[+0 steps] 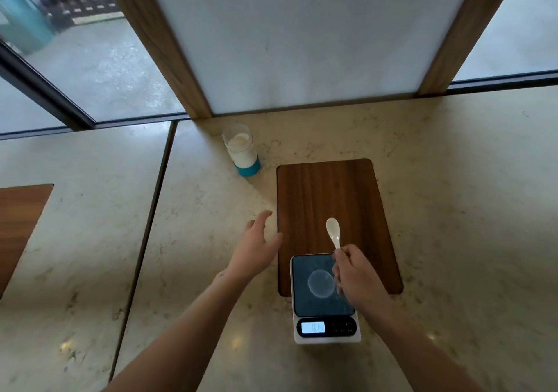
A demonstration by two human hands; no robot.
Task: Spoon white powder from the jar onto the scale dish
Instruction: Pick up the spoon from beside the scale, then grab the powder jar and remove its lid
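Observation:
A clear jar [241, 150] with a blue base holds white powder and stands open at the back of the counter. A white scale [324, 298] with a dark platform sits near me, its display lit. A small clear round dish [320, 283] lies on the platform. My right hand [356, 277] hovers over the scale's right side, shut on the handle of a white spoon [333, 231] whose bowl points away from me. My left hand [256, 246] is open, fingers spread, left of the scale and well short of the jar.
A dark wooden board [329, 204] is set into the pale marble counter [453, 210] under the scale's far half. Another wooden inset [18, 225] lies at the far left. A wood-framed white panel [302, 44] rises behind the jar.

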